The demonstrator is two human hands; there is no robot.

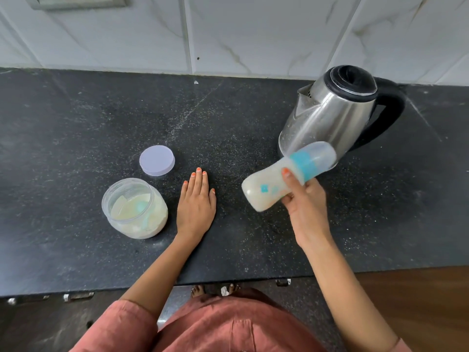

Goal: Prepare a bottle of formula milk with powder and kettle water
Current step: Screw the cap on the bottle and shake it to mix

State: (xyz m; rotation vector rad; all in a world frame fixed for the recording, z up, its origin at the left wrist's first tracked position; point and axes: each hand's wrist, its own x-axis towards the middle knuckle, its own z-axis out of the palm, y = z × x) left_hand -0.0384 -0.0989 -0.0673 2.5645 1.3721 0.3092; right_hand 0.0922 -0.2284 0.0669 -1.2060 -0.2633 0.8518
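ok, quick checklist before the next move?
1. Bottle capped, milky mix inside: ok.
2. Right hand grips bottle, tilted above the counter: ok.
3. Left hand flat on counter, holding nothing: ok.
4. Powder jar closed: not ok, lid lies beside it.
5. Kettle upright, its top shut: ok.
6. Powder fully dissolved: cannot tell.
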